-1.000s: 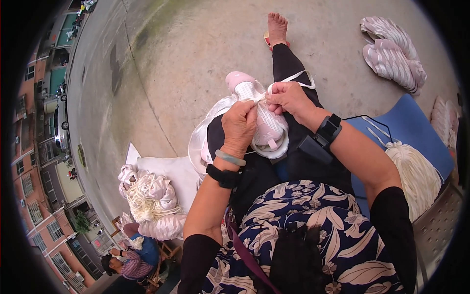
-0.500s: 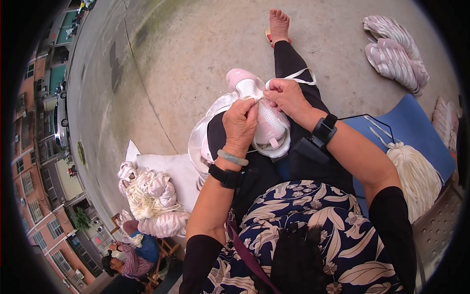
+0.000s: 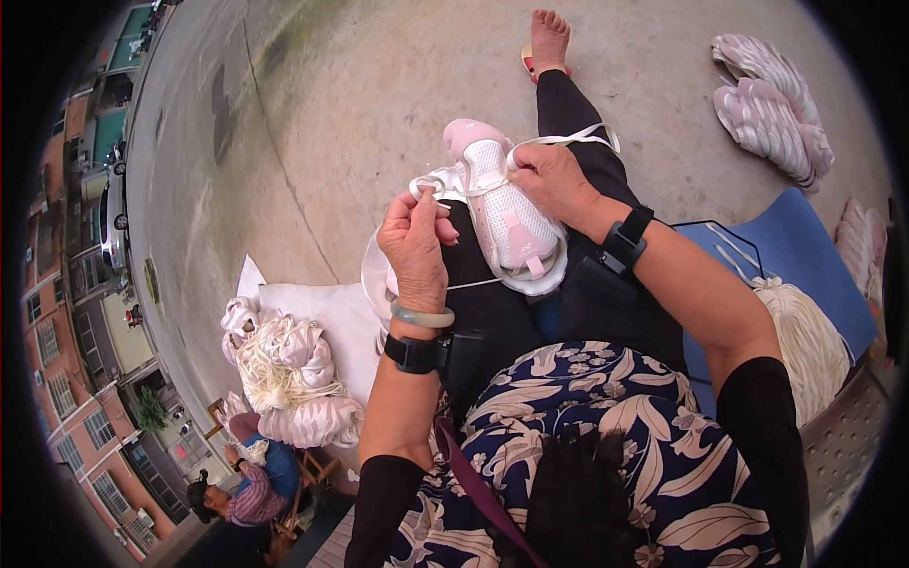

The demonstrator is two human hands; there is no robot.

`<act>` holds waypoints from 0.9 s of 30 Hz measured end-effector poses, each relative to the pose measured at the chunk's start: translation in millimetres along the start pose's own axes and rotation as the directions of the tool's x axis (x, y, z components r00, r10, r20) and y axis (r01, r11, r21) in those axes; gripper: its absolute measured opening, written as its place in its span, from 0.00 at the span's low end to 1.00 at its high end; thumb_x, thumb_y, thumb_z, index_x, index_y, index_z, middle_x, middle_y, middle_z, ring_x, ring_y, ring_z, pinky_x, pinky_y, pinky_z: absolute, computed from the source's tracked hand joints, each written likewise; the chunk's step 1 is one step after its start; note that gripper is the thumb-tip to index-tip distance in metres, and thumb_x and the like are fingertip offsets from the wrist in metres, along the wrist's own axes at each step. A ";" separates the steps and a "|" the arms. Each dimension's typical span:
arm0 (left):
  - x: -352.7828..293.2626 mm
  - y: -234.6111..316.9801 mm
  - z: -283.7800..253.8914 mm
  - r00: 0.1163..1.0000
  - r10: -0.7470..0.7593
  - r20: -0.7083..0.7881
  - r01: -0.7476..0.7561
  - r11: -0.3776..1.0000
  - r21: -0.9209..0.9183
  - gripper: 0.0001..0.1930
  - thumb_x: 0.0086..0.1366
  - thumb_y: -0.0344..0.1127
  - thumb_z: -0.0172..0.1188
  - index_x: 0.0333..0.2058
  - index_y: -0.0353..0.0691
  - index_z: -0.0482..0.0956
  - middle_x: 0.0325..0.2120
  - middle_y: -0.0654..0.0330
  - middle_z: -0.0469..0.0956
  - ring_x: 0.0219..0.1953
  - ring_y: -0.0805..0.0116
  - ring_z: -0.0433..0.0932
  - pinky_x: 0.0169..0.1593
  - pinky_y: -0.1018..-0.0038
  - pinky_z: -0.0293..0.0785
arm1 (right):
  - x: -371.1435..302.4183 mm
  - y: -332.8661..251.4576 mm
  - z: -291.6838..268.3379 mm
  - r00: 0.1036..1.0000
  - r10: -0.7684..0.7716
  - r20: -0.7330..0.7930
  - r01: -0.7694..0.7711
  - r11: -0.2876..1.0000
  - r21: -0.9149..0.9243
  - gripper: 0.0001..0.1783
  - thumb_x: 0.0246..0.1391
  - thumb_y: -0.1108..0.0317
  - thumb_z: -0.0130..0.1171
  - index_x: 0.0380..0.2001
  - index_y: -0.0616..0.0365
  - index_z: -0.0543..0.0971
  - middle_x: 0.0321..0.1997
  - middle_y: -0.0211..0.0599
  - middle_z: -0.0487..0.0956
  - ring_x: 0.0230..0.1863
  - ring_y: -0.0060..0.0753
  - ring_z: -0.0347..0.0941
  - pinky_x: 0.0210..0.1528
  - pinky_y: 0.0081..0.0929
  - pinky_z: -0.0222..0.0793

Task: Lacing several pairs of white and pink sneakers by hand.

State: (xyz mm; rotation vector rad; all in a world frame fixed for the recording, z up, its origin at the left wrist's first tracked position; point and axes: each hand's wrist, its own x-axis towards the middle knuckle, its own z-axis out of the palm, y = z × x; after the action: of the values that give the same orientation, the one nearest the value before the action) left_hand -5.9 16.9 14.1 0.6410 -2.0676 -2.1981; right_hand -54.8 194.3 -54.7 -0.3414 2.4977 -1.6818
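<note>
A pink and white shoe upper (image 3: 516,227) lies across my lap, its toe pointing away from me. Its white shoelace (image 3: 576,138) crosses the upper, and a free length trails over my right leg. My left hand (image 3: 415,246) is pinched on a loop of the lace just left of the shoe. At the upper's right edge, my right hand (image 3: 557,185) grips the lace between thumb and fingers. More white and pink material (image 3: 376,270) lies beside my left thigh, partly hidden by my left hand.
A thick bundle of white laces (image 3: 800,341) lies on a blue sheet (image 3: 791,232) at right. Stacked shoe uppers (image 3: 778,128) rest on the concrete at far right. At left, more uppers and laces (image 3: 294,369) are heaped by a white sheet (image 3: 355,327). Another person (image 3: 254,492) sits at lower left.
My left hand has moved left, away from my right hand, drawing a lace loop out from the shoe. More of the upper shows between my hands. My right hand stays almost in place.
</note>
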 end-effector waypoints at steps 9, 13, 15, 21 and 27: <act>-7.0 -10.3 -2.9 0.986 -0.162 0.049 0.163 0.986 -0.028 0.04 0.60 0.30 0.56 0.29 0.37 0.72 0.17 0.65 0.71 0.12 0.82 0.63 0.14 0.86 0.57 | -7.7 -0.1 -5.6 0.987 0.159 0.032 -0.159 0.987 0.010 0.08 0.43 0.68 0.55 0.26 0.62 0.71 0.20 0.44 0.73 0.25 0.42 0.71 0.31 0.32 0.66; -6.5 -19.6 11.3 0.979 -0.188 0.076 0.193 0.979 -0.064 0.03 0.60 0.29 0.55 0.31 0.37 0.72 0.17 0.66 0.71 0.13 0.83 0.64 0.16 0.86 0.59 | -18.2 -9.3 -11.8 0.989 0.149 0.013 -0.149 0.984 0.094 0.09 0.45 0.67 0.57 0.27 0.61 0.70 0.18 0.38 0.71 0.22 0.31 0.69 0.28 0.27 0.65; -2.7 -25.0 15.1 0.987 -0.140 0.075 0.138 0.990 0.038 0.03 0.60 0.27 0.52 0.32 0.36 0.72 0.17 0.67 0.70 0.14 0.84 0.64 0.17 0.86 0.60 | -18.5 -11.4 -12.5 0.992 0.120 0.049 -0.124 0.988 0.094 0.10 0.44 0.67 0.58 0.26 0.61 0.69 0.18 0.37 0.70 0.21 0.29 0.68 0.27 0.26 0.65; 13.1 -47.0 12.8 0.995 0.089 -0.034 -0.078 0.963 0.259 0.05 0.53 0.25 0.51 0.29 0.34 0.73 0.15 0.64 0.70 0.17 0.77 0.66 0.23 0.78 0.63 | -19.3 -13.6 -16.2 0.990 0.063 0.129 -0.069 0.996 0.048 0.14 0.42 0.64 0.62 0.24 0.59 0.69 0.20 0.35 0.69 0.21 0.28 0.65 0.27 0.24 0.63; 20.8 -58.5 14.7 0.987 0.155 -0.033 -0.141 0.954 0.265 0.05 0.59 0.25 0.49 0.33 0.35 0.72 0.15 0.69 0.68 0.14 0.85 0.63 0.17 0.86 0.60 | -19.3 -15.3 -14.5 0.989 0.034 0.147 -0.027 0.999 -0.045 0.17 0.38 0.60 0.65 0.23 0.57 0.69 0.23 0.35 0.68 0.24 0.32 0.65 0.29 0.26 0.64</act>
State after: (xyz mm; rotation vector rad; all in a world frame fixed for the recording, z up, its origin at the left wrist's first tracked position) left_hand -15.9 30.0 -47.5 0.5344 -2.3173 -1.8257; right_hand -37.3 206.6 -35.7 -0.4133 2.4222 -1.5338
